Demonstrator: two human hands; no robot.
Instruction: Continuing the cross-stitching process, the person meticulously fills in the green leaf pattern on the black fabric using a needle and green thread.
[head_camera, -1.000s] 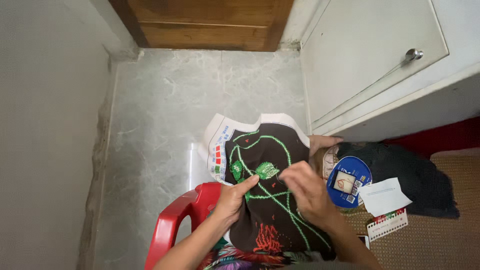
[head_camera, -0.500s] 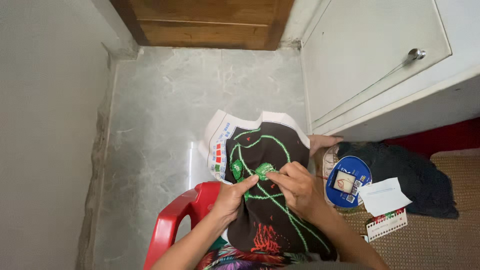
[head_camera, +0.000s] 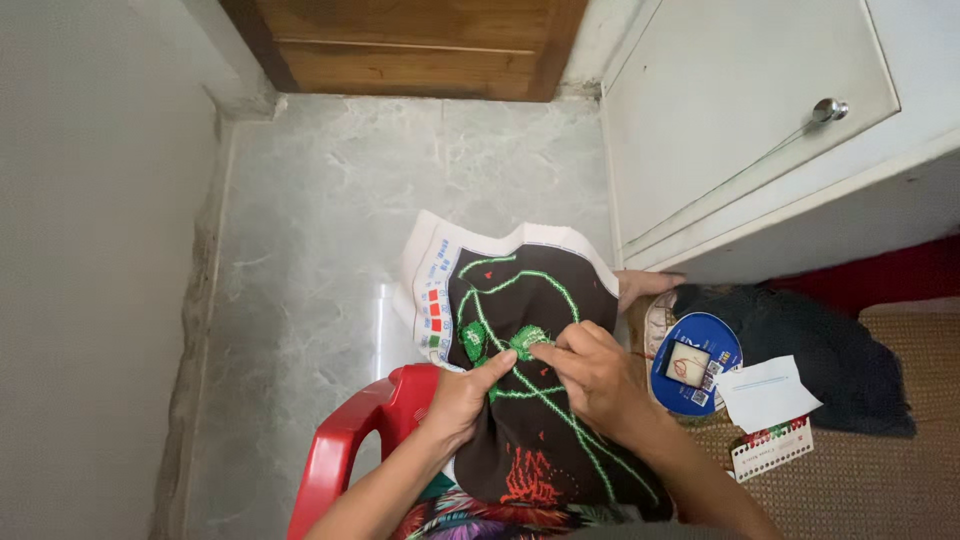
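Red chair (head_camera: 350, 440), 7 o'clock. Left hand (head_camera: 462, 395) grips the dark cloth (head_camera: 530, 400) from below, stretching it taut over the lap. Right hand (head_camera: 590, 370) pinches at the green stitching (head_camera: 525, 342), probably a needle. Blue tin (head_camera: 695, 362), 4 o'clock, within reach.

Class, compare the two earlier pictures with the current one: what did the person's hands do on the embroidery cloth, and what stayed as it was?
The right hand moved left across the dark embroidery cloth, from right of the green stitched patch until its fingertips pinch at it. The left hand kept gripping the cloth's left edge, thumb near the patch. The red chair, blue round tin and white cabinet did not move.
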